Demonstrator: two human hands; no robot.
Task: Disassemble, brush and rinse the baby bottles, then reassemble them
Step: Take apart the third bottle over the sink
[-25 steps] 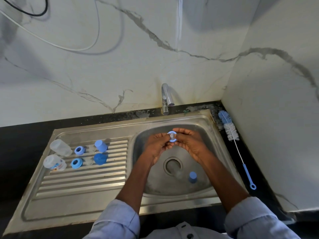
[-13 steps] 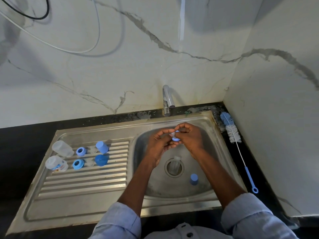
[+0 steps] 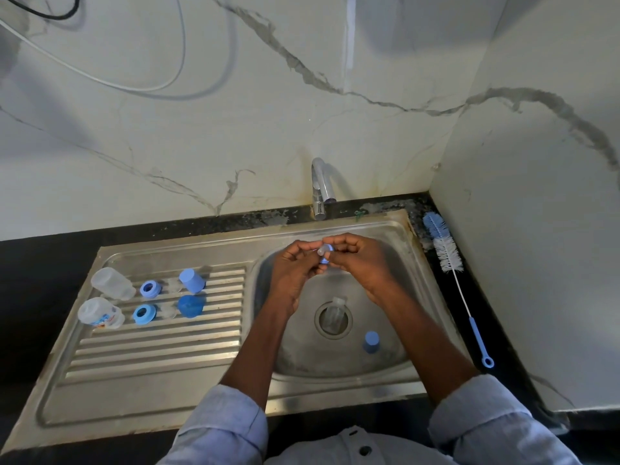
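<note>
Over the sink point(image 3: 414, 250), both hands point(image 3: 327, 263) pinch a blue collar ring point(image 3: 326, 254).

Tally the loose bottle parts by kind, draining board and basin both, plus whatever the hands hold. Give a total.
Clear bottles: 3, two on the draining board, one over the drain.
Blue collar rings: 3, including one in the hands.
Blue caps: 3.
Clear teats: 3, including one in the hands.
Total: 12

three bottles point(image 3: 112, 284), three caps point(image 3: 192, 280), three rings point(image 3: 150, 289), one brush point(image 3: 446, 253)
</note>
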